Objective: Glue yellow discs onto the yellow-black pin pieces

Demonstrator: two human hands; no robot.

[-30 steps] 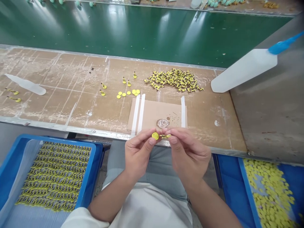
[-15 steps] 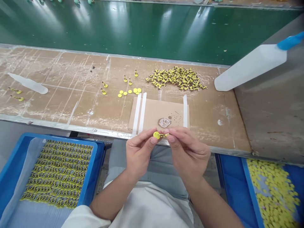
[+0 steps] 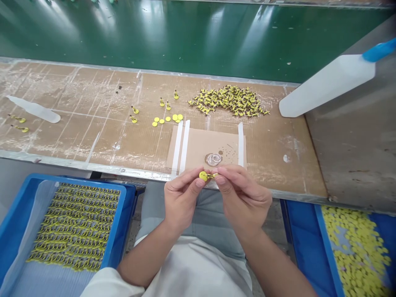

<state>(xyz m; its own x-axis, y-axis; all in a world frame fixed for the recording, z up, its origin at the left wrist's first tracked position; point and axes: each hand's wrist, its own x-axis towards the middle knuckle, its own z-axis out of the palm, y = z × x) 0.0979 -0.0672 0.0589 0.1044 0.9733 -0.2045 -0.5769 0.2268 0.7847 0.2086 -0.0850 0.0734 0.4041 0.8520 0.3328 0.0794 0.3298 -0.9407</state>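
A yellow disc (image 3: 203, 176) sits pinched at lower centre between left hand (image 3: 182, 204) fingertips, while the right hand (image 3: 244, 202) pinches a slim yellow piece (image 3: 212, 175) against it.

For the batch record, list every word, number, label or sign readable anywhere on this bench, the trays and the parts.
None can be read. The yellow disc and small yellow part held in the fingers, the left blue tray, the right blue tray, the white scraper and the cardboard sheet show no legible marks. Any marks on the parts would be too small to read.
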